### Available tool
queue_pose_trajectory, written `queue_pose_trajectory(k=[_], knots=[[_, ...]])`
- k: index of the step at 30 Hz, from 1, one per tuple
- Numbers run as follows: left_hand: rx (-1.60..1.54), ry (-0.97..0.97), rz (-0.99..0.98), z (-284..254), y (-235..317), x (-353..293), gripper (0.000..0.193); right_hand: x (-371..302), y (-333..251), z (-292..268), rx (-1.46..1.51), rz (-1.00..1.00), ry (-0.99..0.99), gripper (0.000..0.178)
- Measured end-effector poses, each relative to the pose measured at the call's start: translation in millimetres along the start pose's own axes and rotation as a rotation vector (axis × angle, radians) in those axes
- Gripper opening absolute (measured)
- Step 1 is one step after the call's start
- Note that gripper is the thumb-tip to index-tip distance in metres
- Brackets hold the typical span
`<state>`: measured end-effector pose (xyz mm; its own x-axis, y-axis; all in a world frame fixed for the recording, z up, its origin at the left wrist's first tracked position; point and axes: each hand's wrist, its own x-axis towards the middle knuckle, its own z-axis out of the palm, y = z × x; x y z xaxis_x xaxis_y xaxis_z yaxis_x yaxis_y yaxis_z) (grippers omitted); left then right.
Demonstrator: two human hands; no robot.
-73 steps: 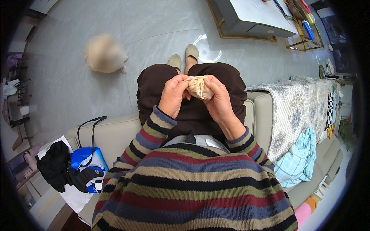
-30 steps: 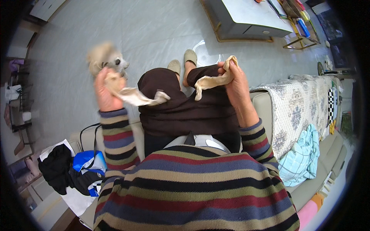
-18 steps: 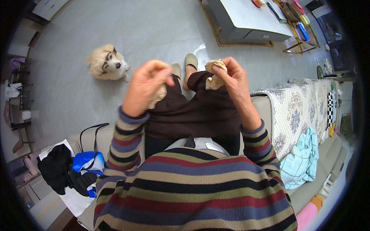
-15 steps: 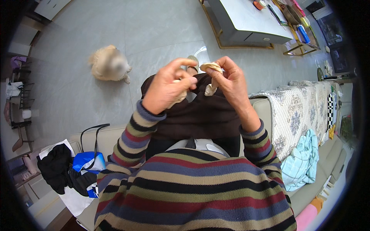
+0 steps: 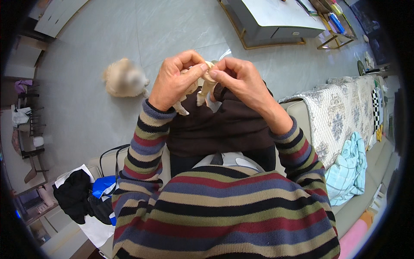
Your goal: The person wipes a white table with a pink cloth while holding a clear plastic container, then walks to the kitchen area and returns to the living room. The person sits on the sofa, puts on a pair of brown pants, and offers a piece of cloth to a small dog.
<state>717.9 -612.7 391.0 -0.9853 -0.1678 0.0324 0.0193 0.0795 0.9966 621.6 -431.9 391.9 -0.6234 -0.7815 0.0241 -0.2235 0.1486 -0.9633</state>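
Now two beige socks (image 5: pixel 196 93) hang together over the lap, their tops pinched between left hand (image 5: pixel 174 84) and right hand (image 5: pixel 241 82). A second ago they were held well apart. Far left, a small dog (image 5: pixel 125 77) sits on the floor (image 5: pixel 86 43).

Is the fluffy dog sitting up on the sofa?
No, the dog is down on the grey floor, away from the sofa.
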Motion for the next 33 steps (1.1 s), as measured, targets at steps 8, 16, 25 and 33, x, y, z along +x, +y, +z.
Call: queue_pose_trajectory(k=[8, 16, 25, 33], knots=[[0.136, 0.232, 0.039, 5, 8, 9, 0.009, 30, 0, 8, -0.338, -0.255, 0.198, 0.016], [0.332, 0.305, 0.025, 1, -9, 8, 0.012, 26, -13, 22, -0.268, -0.267, 0.22, 0.011], [0.708, 0.526, 0.057, 10, -43, -74, 0.021, -17, 21, 65, -0.445, -0.278, 0.196, 0.015], [0.459, 0.479, -0.429, 73, -96, -188, 0.019, -98, 73, 97, -0.322, 0.047, -0.175, 0.017]])
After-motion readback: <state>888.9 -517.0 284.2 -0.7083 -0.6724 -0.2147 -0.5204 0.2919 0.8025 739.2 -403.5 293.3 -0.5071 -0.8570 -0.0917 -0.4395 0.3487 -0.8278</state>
